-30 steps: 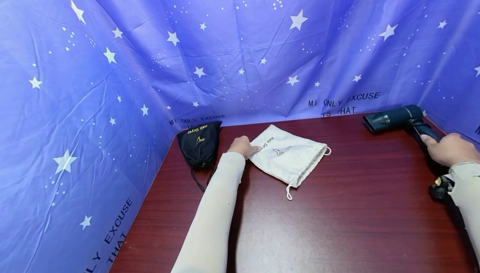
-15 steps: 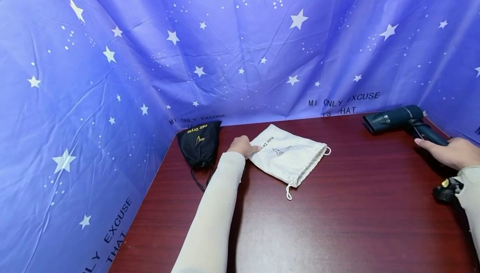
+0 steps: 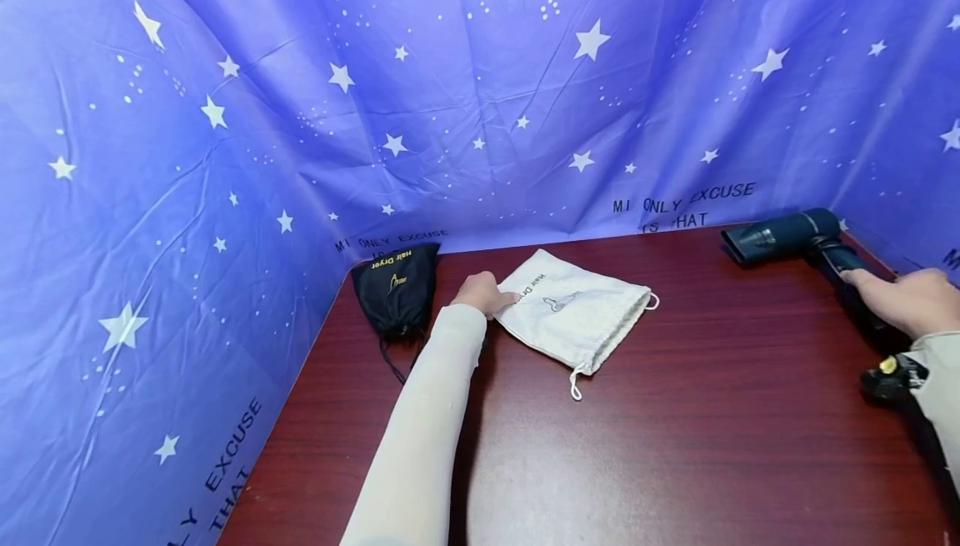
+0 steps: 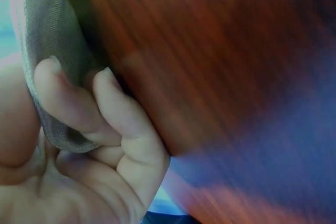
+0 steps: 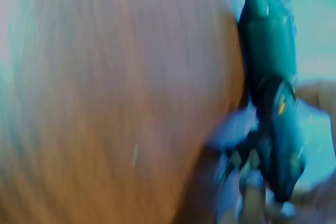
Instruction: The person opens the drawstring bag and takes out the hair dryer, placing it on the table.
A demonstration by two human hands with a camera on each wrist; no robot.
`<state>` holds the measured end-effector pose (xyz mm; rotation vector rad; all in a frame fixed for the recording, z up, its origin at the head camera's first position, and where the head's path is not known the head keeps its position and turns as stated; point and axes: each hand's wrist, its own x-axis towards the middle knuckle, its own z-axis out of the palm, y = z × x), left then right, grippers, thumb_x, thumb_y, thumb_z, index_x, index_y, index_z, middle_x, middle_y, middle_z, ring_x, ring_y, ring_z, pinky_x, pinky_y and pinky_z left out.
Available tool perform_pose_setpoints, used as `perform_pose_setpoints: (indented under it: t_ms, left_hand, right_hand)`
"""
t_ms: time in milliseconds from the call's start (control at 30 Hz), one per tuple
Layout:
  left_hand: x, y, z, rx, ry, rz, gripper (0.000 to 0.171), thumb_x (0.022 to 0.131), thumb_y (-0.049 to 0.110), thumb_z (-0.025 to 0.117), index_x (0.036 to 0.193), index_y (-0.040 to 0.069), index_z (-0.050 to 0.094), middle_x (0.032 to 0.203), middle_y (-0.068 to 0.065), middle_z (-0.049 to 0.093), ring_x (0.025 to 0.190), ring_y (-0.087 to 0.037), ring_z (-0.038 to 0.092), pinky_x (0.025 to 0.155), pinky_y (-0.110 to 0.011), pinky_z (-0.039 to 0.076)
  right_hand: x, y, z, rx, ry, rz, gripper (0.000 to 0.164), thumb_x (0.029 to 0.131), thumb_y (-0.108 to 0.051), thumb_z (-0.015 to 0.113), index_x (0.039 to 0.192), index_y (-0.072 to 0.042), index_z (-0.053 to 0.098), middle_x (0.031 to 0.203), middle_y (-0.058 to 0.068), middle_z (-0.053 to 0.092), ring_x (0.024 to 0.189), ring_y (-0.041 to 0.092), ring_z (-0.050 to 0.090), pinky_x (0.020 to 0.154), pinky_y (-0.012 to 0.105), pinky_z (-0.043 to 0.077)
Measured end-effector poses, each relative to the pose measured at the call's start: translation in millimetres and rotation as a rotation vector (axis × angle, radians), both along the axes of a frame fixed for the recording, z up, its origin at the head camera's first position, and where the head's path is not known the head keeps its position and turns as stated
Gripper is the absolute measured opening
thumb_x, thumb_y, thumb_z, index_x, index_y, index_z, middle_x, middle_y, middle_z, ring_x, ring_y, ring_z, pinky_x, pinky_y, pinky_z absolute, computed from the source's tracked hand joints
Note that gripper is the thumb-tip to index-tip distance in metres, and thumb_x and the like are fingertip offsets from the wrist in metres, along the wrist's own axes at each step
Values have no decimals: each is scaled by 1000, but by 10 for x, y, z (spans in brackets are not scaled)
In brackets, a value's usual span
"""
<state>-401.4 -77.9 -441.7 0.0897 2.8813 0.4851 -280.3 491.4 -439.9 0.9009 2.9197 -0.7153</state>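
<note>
A white drawstring pouch (image 3: 581, 313) printed "Hair Dryer" lies flat in the middle back of the table, its mouth and cords toward the front right. My left hand (image 3: 480, 293) pinches its left corner; in the left wrist view the fingers (image 4: 126, 114) curl round the cloth (image 4: 50, 30). At the far right, a dark green hair dryer (image 3: 783, 235) with a flat nozzle points left. My right hand (image 3: 911, 300) holds its handle, the thumb along the top and the other fingers mostly hidden. The right wrist view shows the dryer (image 5: 270, 48) blurred.
A black drawstring pouch (image 3: 397, 292) with yellow lettering sits at the back left, partly close to my left forearm. Star-printed blue cloth (image 3: 480, 96) hangs along the back and sides of the reddish-brown wooden table (image 3: 675, 446).
My right hand loosened with its thumb lifted off the handle half a second ago, and the thumb now lies on the handle again. My left hand and the white pouch stay put.
</note>
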Motion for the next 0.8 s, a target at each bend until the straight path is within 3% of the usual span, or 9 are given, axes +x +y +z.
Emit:
perform_pose_setpoints:
  t_ms: [67,133,167,233,300,400,600,800]
  left_hand:
    - [-15,-4,-12,4,2,-2,45,94,53,71,83,10,67,60,-3,62,54,-16,59,60,-29,48]
    - [-11,-13,-33,8,10,-1,44,95,52,71,86,9,67,62,-4,64,54,-16,60,60,-30,49]
    - [1,-7,-35,2,20,-1,44,95,52,70,90,8,67,66,-5,67,55,-17,62,61,-30,50]
    - [31,24,-25,-44,64,3,49,94,54,70,105,6,67,83,-9,73,70,-20,70,71,-33,55]
    - [60,62,-10,-107,106,11,59,94,56,68,122,5,63,105,-12,75,90,-25,73,81,-37,57]
    - [88,101,29,-208,165,19,72,93,60,66,138,6,54,128,-13,70,113,-30,68,92,-44,56]
    - [80,67,39,-259,206,-1,66,93,61,65,134,11,57,128,-9,69,111,-28,69,84,-46,57]
    - [107,-17,20,-305,236,-93,56,97,52,63,137,13,58,128,-7,66,110,-25,67,87,-47,57]
  right_hand:
    - [24,-141,73,1,35,-48,102,98,-59,37,144,30,18,144,56,23,135,63,35,102,63,43]
    - [13,-304,139,29,76,-63,106,98,-57,37,149,28,0,150,57,5,140,69,17,111,71,27]
    - [-2,-381,165,48,109,-56,103,98,-57,39,150,25,6,150,57,3,140,71,14,109,73,25]
    - [-44,-544,219,80,198,-18,94,97,-56,44,147,22,24,144,58,14,131,73,21,98,75,26]
    - [-92,-712,261,86,284,67,84,96,-53,50,139,17,37,136,58,24,122,74,27,88,75,26]
    - [-160,-1013,276,83,387,217,65,96,-47,55,132,7,50,131,53,32,114,72,31,80,73,26]
    - [-241,-1638,171,116,415,468,56,96,-40,61,130,4,54,134,44,38,114,65,36,82,71,33]
    - [-261,-2129,120,165,377,673,50,99,-40,62,124,4,60,127,37,52,114,59,48,87,71,41]
